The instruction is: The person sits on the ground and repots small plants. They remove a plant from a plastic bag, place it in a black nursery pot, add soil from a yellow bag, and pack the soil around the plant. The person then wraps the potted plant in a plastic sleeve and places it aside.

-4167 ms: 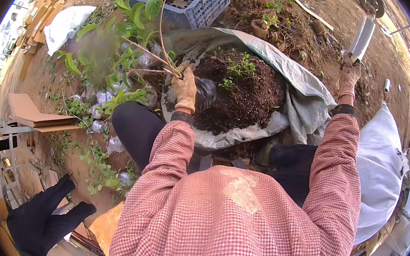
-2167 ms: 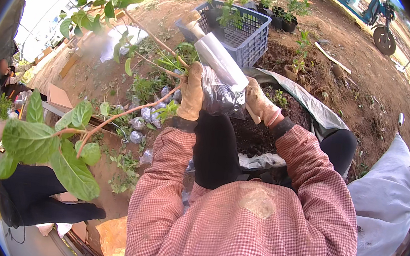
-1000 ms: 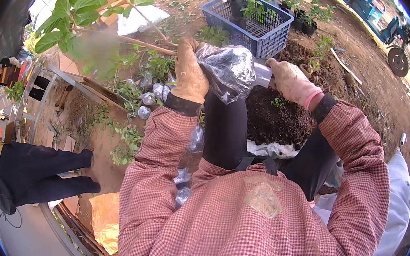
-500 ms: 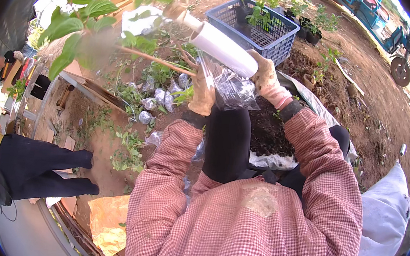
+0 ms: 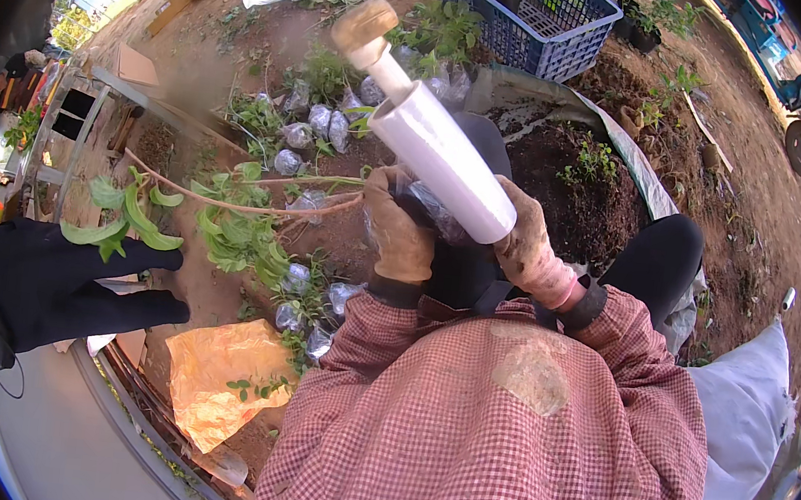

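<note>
My left hand (image 5: 400, 226), in a soiled tan glove, is closed around the base of a leafy plant. Two bare stems of the plant (image 5: 268, 209) reach out to the left, ending in green leaves (image 5: 131, 212). Dark wrapped material with shiny clear plastic shows just beside that hand, mostly hidden behind the roll. My right hand (image 5: 535, 250), in a dirty glove with a pink cuff, grips the lower end of a white roll of plastic film (image 5: 444, 162). A wooden handle (image 5: 373, 42) sticks out of the roll's far end.
Several plastic-wrapped root balls (image 5: 321, 125) lie with greenery left of my knees. Dark soil (image 5: 550, 178) sits on a sheet to the right. A blue crate (image 5: 558, 47) stands beyond, a white sack (image 5: 745, 413) at right. Another person's dark trousers (image 5: 65, 283) show at left.
Both hands have come down closer to my body with the plant and roll. The plant's stems have swung from pointing up-left to lying out leftward. The roll remains in my right hand.
</note>
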Motion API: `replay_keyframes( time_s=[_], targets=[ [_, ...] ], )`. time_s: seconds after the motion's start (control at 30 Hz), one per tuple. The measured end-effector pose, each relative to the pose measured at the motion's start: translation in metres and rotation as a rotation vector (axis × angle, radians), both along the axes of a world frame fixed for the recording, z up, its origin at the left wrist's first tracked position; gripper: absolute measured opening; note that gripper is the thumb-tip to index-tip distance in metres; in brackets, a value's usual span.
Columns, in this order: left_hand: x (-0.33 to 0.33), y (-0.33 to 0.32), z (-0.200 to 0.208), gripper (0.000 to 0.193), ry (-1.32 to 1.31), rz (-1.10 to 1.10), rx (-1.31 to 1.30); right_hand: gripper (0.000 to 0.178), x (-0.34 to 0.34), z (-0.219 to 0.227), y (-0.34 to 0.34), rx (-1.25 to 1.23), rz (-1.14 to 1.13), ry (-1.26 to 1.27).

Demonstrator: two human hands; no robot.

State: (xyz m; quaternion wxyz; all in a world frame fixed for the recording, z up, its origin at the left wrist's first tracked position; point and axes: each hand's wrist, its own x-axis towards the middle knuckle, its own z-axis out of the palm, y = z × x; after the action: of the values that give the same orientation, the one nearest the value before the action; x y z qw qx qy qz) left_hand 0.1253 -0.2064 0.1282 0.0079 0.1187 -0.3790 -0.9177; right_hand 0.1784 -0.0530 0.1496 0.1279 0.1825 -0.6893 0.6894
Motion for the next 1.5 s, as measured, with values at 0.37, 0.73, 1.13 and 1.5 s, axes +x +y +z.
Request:
replay_keyframes(
  time_s=[0.37, 0.73, 1.13, 1.5],
  targets=[
    [-0.069, 0.037, 0.116, 0.033, 0.521, -0.208, -0.049, 0.017, -0.066, 0.055, 0.1, 0.7, -0.375, -0.094],
    [-0.173, 0.06, 0.072, 0.034, 0.662, -0.315, -0.372, 0.039, -0.092, 0.095, 0.11, 0.672, -0.299, 0.285],
    [-0.113, 0.025, 0.043, 0.037, 1.049, 0.163, -0.786, 0.05, -0.131, -0.048, 0.071, -0.053, 0.23, -0.244],
    [-0.114, 0.009, 0.056, 0.033, 1.046, -0.413, -0.645, 0.035, -0.113, 0.033, 0.106, -0.422, 0.239, -0.844]
  ],
)
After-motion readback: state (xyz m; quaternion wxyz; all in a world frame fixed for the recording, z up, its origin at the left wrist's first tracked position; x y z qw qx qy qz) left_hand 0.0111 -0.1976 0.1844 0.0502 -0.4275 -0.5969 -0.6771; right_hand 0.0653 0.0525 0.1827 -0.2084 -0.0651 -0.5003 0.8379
